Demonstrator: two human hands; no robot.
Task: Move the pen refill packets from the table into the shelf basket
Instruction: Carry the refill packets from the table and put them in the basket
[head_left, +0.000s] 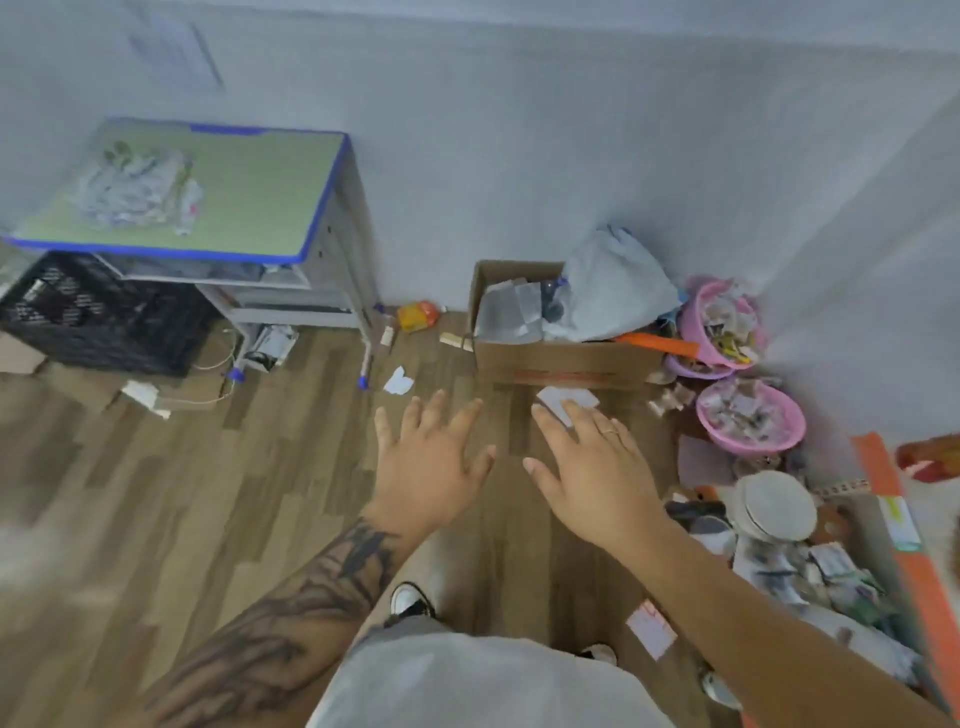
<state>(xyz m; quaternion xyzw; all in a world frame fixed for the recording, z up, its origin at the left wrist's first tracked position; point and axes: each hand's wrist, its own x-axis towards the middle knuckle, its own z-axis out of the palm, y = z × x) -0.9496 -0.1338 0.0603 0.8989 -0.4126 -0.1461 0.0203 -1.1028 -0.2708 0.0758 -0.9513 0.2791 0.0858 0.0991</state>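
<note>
The pen refill packets (137, 189) lie in a messy, blurry pile on the green table (249, 182) with blue edges, near its left side by the wall.

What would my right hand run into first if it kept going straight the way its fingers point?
Probably the cardboard box: the right hand points up-left toward it, though depth is unclear.

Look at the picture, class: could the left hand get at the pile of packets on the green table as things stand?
Probably not yet. The left hand is open over the floor, well short of the packets on the table; nothing blocks the way.
</note>
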